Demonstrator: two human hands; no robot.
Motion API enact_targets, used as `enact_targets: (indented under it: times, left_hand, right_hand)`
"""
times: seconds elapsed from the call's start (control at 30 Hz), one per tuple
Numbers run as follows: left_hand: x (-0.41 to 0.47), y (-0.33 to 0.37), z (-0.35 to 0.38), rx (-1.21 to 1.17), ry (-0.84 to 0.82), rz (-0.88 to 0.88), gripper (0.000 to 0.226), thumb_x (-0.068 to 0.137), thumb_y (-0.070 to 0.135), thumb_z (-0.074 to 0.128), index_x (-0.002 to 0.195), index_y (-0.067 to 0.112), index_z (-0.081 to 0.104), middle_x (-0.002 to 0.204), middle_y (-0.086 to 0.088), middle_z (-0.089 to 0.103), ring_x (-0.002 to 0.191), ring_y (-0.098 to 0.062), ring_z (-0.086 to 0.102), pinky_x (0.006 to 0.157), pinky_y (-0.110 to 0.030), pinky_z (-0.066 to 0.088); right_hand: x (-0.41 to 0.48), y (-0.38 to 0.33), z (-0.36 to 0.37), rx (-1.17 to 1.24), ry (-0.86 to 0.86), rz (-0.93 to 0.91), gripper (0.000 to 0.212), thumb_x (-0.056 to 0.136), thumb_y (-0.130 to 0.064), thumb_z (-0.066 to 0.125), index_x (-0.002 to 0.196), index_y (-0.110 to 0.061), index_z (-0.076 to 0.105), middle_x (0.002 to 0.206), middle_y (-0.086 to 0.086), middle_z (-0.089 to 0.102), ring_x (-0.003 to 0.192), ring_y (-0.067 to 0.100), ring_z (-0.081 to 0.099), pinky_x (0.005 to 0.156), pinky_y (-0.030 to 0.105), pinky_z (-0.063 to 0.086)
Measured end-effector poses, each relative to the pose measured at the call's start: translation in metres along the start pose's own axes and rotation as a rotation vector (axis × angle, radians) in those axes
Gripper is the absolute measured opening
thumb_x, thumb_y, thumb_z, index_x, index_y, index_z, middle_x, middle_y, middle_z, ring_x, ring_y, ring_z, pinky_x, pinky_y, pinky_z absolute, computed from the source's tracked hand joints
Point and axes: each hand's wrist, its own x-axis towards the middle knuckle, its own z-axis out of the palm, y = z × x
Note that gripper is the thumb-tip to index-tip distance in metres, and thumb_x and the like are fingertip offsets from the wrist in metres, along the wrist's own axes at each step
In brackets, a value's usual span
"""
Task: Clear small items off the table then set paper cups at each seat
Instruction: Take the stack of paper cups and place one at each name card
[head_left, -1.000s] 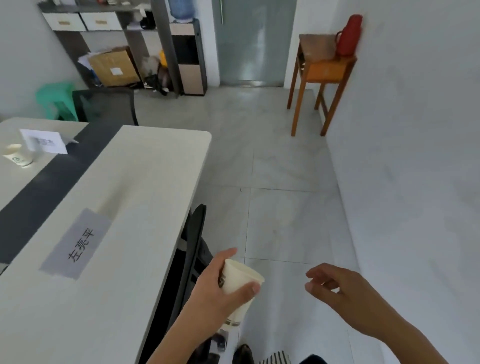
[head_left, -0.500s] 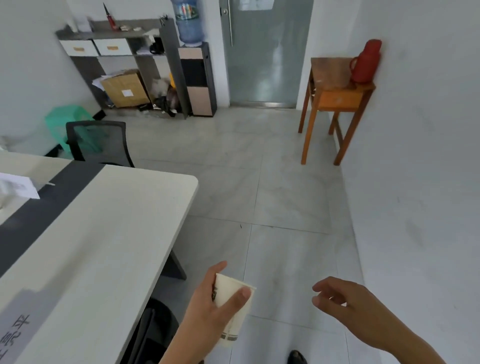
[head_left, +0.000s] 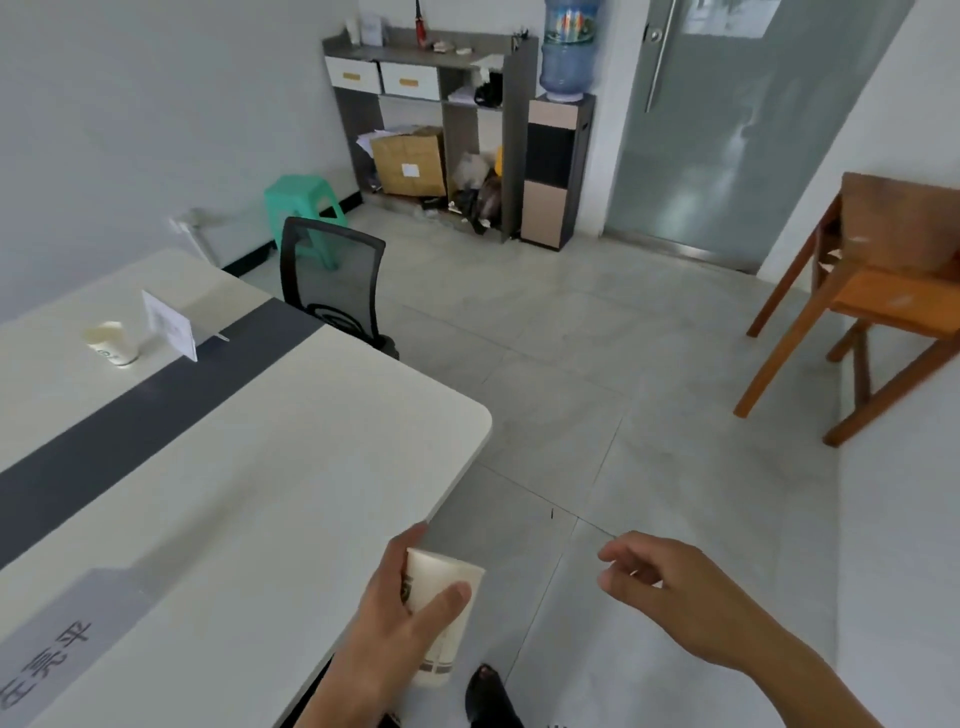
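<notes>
My left hand (head_left: 395, 623) grips a white paper cup (head_left: 444, 608), thumb and fingers wrapped round its side, just off the near right edge of the white table (head_left: 249, 488). My right hand (head_left: 670, 597) hangs over the floor to the right, fingers loosely curled, holding nothing. A second paper cup (head_left: 111, 343) stands on the table's far left part beside a folded name card (head_left: 169, 325). A flat grey name label (head_left: 52, 654) lies on the near left of the tabletop.
A black mesh chair (head_left: 332, 283) stands at the table's far end, with a green stool (head_left: 301, 208) behind it. Shelving (head_left: 431, 88) and a water dispenser (head_left: 558, 156) line the back wall. A wooden table (head_left: 872, 291) stands at right. Tiled floor lies between.
The view has swung left and moved along the table; its rounded corner, the far cup and name card are now in sight. My left hand still grips the cup.
</notes>
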Motion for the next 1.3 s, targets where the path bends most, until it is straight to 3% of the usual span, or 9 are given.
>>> enact_targets:
  times: [0.13,0.3,0.47,0.57,0.67,0.8,0.93,1.07,1.3]
  left_hand:
    - [0.053,0.028,-0.022,-0.037,0.059,0.047,0.076,0.066,0.047,0.072,0.133,0.042,0.037,0.107,0.008,0.061,0.083,-0.001,0.066,0.077,-0.024,0.055]
    - [0.089,0.044,-0.050,-0.047,0.128,0.046,0.077,0.069,0.045,0.080,0.131,0.046,0.034,0.106,0.015,0.058,0.085,0.006,0.062,0.071,-0.018,0.053]
    - [0.102,0.027,-0.076,-0.109,0.316,-0.069,0.089,0.051,0.055,0.079,0.131,0.038,0.044,0.108,0.010,0.061,0.087,-0.002,0.064,0.065,-0.018,0.054]
    - [0.109,0.022,-0.085,-0.149,0.437,-0.101,0.082,0.052,0.052,0.081,0.127,0.043,0.049,0.108,0.011,0.063,0.088,-0.002,0.065,0.067,-0.021,0.056]
    - [0.126,0.030,-0.088,-0.169,0.568,-0.117,0.073,0.053,0.051,0.082,0.118,0.053,0.049,0.108,0.022,0.057,0.095,-0.003,0.063,0.070,-0.021,0.056]
    - [0.145,0.055,-0.086,-0.196,0.688,-0.145,0.071,0.056,0.038,0.084,0.120,0.044,0.053,0.104,0.016,0.059,0.091,0.000,0.062,0.064,-0.011,0.052]
    - [0.146,0.064,-0.082,-0.246,0.832,-0.206,0.063,0.059,0.028,0.082,0.118,0.033,0.060,0.108,0.008,0.065,0.084,0.003,0.060,0.057,-0.009,0.050]
    - [0.128,0.054,-0.076,-0.316,0.965,-0.287,0.068,0.059,0.041,0.082,0.123,0.033,0.059,0.112,0.011,0.068,0.095,-0.013,0.063,0.065,-0.016,0.054]
    - [0.108,0.012,-0.090,-0.375,1.063,-0.355,0.065,0.067,0.049,0.078,0.126,0.032,0.057,0.115,0.012,0.066,0.104,-0.007,0.062,0.077,-0.016,0.051]
  right_hand:
    - [0.056,-0.042,-0.018,-0.002,-0.051,-0.059,0.020,0.089,-0.045,0.061,0.107,-0.036,0.064,0.099,-0.013,0.068,0.092,0.000,0.064,0.079,0.015,0.049]
    - [0.120,-0.073,-0.029,-0.027,-0.105,-0.121,0.017,0.088,-0.042,0.064,0.102,-0.035,0.066,0.094,-0.008,0.069,0.088,-0.001,0.063,0.085,0.022,0.051]
    - [0.190,-0.109,-0.022,-0.129,-0.307,-0.196,0.019,0.087,-0.044,0.065,0.104,-0.035,0.065,0.099,-0.011,0.069,0.092,-0.001,0.064,0.083,0.019,0.052]
    - [0.236,-0.137,-0.015,-0.155,-0.412,-0.266,0.017,0.087,-0.043,0.065,0.102,-0.035,0.066,0.096,-0.012,0.070,0.089,0.000,0.065,0.085,0.025,0.054]
    - [0.283,-0.168,-0.007,-0.166,-0.532,-0.342,0.018,0.087,-0.044,0.065,0.102,-0.035,0.066,0.095,-0.013,0.070,0.089,0.002,0.065,0.088,0.027,0.053]
    - [0.324,-0.206,0.014,-0.120,-0.743,-0.418,0.018,0.088,-0.045,0.064,0.096,-0.030,0.068,0.092,-0.003,0.072,0.087,0.015,0.067,0.082,0.031,0.052]
    - [0.348,-0.252,0.044,-0.075,-0.959,-0.469,0.036,0.086,-0.050,0.060,0.095,-0.018,0.070,0.092,0.001,0.074,0.082,0.013,0.070,0.070,0.026,0.050]
    - [0.347,-0.281,0.082,-0.165,-1.165,-0.505,0.027,0.092,-0.037,0.061,0.094,-0.012,0.071,0.082,-0.004,0.073,0.075,0.007,0.067,0.067,0.022,0.049]
    - [0.336,-0.305,0.153,-0.341,-1.278,-0.509,0.020,0.090,-0.020,0.063,0.082,-0.003,0.067,0.069,-0.003,0.067,0.064,0.004,0.065,0.064,0.026,0.049]
